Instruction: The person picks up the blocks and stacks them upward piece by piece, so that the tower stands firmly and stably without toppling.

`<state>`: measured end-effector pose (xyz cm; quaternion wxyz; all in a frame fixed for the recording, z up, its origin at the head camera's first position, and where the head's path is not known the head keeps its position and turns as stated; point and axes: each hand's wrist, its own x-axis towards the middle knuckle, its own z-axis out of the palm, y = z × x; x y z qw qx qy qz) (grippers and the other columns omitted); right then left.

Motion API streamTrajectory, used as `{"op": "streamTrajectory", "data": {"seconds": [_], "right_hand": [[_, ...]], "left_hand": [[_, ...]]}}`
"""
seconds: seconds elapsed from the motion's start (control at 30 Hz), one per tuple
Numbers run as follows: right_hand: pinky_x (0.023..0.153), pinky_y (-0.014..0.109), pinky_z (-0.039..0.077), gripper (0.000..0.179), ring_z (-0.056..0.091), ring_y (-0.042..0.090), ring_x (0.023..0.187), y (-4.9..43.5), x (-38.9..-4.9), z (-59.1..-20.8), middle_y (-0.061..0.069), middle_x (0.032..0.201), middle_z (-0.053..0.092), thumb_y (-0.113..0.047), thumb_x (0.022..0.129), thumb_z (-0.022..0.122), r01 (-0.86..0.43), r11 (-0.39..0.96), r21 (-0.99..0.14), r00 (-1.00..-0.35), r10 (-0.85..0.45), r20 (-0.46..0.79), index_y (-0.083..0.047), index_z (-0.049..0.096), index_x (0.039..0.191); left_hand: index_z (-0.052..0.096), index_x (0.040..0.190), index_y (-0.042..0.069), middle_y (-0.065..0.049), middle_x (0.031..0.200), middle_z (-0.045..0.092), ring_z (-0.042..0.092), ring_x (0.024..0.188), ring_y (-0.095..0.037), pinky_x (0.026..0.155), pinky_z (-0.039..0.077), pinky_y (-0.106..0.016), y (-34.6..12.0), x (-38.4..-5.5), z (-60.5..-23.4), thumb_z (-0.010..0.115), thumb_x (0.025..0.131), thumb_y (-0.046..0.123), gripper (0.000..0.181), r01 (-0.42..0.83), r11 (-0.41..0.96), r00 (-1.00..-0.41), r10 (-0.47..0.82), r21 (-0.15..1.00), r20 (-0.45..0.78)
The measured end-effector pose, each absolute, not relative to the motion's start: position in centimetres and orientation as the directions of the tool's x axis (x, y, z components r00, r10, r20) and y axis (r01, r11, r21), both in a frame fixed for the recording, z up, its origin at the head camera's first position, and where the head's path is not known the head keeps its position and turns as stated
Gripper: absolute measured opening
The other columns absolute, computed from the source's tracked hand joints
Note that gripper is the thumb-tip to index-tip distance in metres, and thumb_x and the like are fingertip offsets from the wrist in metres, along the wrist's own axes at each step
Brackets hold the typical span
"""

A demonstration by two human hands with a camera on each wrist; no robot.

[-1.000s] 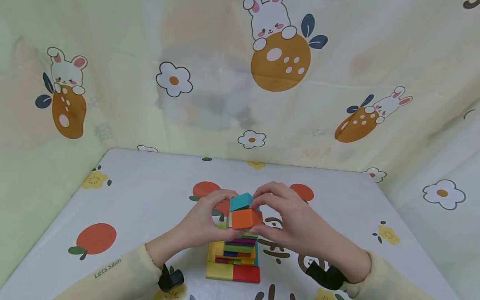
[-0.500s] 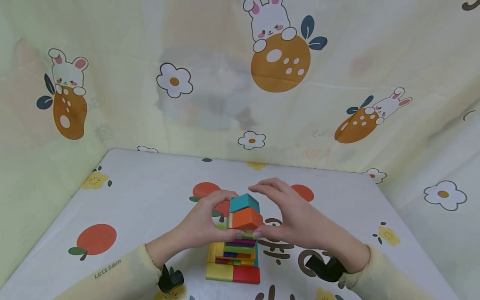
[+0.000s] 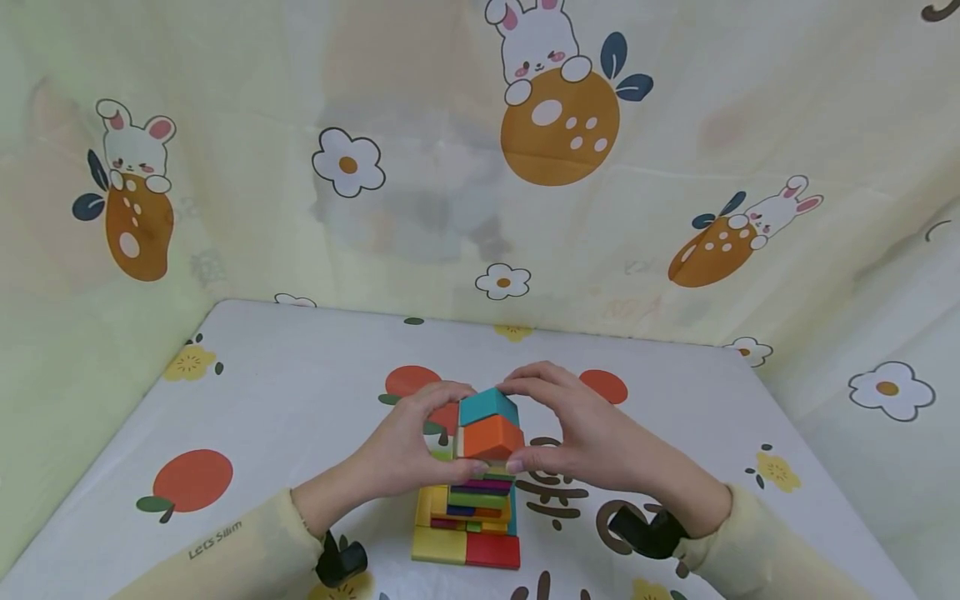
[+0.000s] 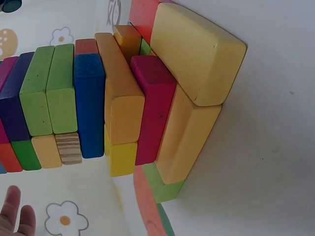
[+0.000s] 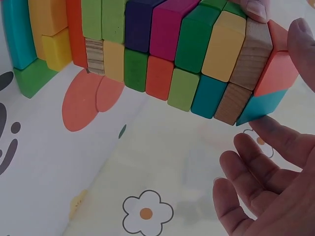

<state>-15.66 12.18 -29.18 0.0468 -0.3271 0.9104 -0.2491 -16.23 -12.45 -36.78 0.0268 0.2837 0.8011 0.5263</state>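
Note:
A tower of coloured wooden blocks (image 3: 480, 500) stands at the table's middle front. An orange block (image 3: 491, 440) and a light blue block (image 3: 487, 407) lie side by side on top. My left hand (image 3: 408, 437) holds the tower's upper left side, thumb in front and fingers behind. My right hand (image 3: 585, 429) pinches the top pair from the right, thumb by the orange block and index finger on the blue one. In the right wrist view its other fingers (image 5: 261, 169) are off the blocks. The left wrist view shows the lower layers, with a pale yellow block (image 4: 197, 54) at the base.
A white printed cloth (image 3: 300, 367) covers the table. Behind and at the sides hangs a pale curtain (image 3: 420, 217) with rabbit and flower prints. A red block (image 3: 492, 551) forms the tower's front right foot. Black wrist cameras (image 3: 341, 560) are strapped to both wrists.
My right fingers have lifted off the top blocks' right side, then come back to the blue block's far corner. The top blocks now sit slightly turned. My left hand stays put.

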Motion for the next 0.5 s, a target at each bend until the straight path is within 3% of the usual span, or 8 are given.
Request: {"op": "streamTrajectory", "data": {"seconds": [0.5], "right_hand": [[0.095,0.046,0.06,0.077,0.053,0.029,0.131,11.86,-15.51,-29.27,0.007,0.144,0.052,-0.051,0.082,0.081,-0.563,0.676,-0.475,-0.79,-0.609,0.069,-0.011,0.056,0.143]], "left_hand": [[0.062,0.129,0.018,0.001,0.133,0.063,0.055,0.128,-0.021,0.108,0.049,-0.057,-12.4,-16.24,-36.83,0.085,0.079,0.026,0.056,0.434,0.283,-0.834,0.486,0.855,0.262]]}}
